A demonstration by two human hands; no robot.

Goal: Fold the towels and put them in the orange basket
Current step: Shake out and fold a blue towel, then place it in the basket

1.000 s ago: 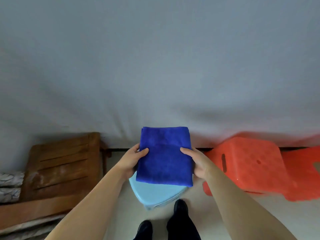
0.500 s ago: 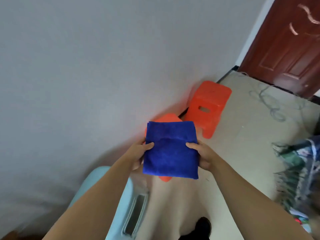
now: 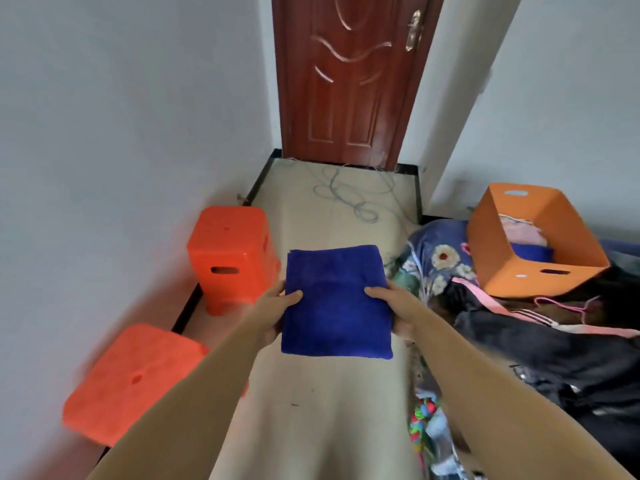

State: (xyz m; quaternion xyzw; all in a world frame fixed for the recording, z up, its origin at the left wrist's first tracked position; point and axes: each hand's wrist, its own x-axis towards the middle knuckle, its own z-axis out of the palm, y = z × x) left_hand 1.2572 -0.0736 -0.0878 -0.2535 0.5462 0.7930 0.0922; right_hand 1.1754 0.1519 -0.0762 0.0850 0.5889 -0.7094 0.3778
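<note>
A folded blue towel [image 3: 336,303] is held flat in the air above the floor, in front of me. My left hand [image 3: 275,308] grips its left edge, thumb on top. My right hand [image 3: 394,306] grips its right edge the same way. The orange basket [image 3: 498,258] stands to the right on a heap of bedding, tilted towards me. Inside it lie a pink towel [image 3: 523,232] and a blue towel [image 3: 533,252].
Two orange plastic stools [image 3: 232,254] [image 3: 131,379] stand along the left wall. A brown door [image 3: 349,77] closes the corridor ahead, with loose cable [image 3: 349,195] on the floor before it. Flowered bedding [image 3: 436,261] and dark clothes [image 3: 554,348] pile up on the right.
My view has swung right from the wall and stools to the corridor, and the orange basket has come into sight. Both hands still hold the folded blue towel the same way.
</note>
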